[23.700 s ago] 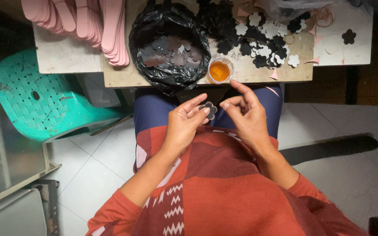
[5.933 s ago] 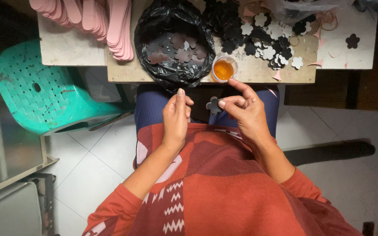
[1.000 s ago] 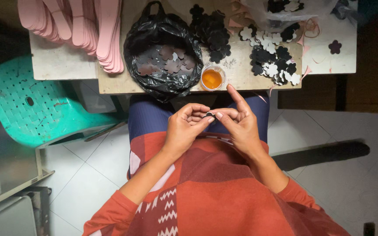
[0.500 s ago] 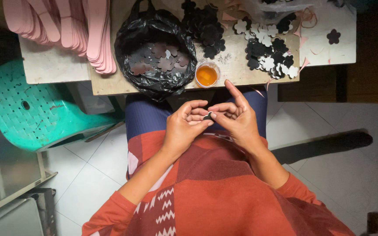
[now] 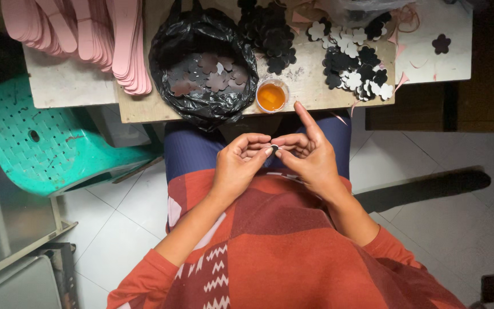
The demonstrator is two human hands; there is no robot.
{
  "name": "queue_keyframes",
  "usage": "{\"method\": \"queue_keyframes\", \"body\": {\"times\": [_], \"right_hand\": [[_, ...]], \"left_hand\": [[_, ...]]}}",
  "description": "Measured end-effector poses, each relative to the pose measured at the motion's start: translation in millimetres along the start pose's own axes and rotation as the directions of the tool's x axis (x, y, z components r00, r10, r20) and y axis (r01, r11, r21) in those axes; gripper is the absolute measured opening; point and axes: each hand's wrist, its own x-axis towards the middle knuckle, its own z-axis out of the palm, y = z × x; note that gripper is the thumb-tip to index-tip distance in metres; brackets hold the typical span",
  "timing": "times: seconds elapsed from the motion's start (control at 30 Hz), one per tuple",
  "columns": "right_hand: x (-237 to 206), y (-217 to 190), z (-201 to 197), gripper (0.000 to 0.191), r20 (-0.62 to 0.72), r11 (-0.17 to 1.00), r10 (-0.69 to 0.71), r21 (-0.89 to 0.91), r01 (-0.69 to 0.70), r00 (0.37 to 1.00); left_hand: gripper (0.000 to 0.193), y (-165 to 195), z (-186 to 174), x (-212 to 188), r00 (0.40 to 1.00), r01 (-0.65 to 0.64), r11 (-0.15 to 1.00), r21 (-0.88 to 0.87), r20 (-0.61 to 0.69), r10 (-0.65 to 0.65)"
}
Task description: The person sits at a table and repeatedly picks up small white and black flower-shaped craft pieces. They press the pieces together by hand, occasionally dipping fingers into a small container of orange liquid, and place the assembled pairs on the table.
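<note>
Both hands had drawn together over the lap since the earliest view, where they sat a little apart around a larger flower-shaped piece; half a second before, the pose was almost the same as now. The left hand and the right hand met at their fingertips, which were pinched together on a small dark piece, too small to tell its shape. The right index finger stood straight, pointing away toward the desk, while the other fingers curled in.

Just beyond the fingertips, at the desk's near edge, stood a small cup of orange liquid. To the left of the fingers and farther out, a black plastic bag lay open with brownish flower cut-outs inside. To the right and beyond, a heap of black and white flower cut-outs spread across the desk, and one black flower lay alone, well apart. Far to the left, pink strips were stacked. A teal plastic chair stood beside the left forearm. Nothing lay between the fingers and the cup.
</note>
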Motion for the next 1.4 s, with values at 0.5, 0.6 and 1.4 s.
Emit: {"method": "queue_keyframes", "body": {"times": [0.5,0.6,1.4], "right_hand": [[6.9,10.9,-4.6,0.097,0.007,1.000,0.017,0.006,-0.017,1.000],[9.2,12.4,-3.9,0.096,-0.001,1.000,0.019,0.009,-0.019,1.000],[91.0,-20.4,-96.8,0.098,0.007,0.196,-0.628,-0.966,0.167,0.778]], "left_hand": [[0.035,-12.8,-5.6,13.3,1.000,0.028,0.997,-0.072,0.005,-0.027],[0.033,-17.2,-5.9,14.7,1.000,0.025,0.990,-0.140,0.011,-0.023],[0.021,-44.8,-3.1,12.6,0.989,0.081,0.984,0.160,-0.135,-0.059]]}}
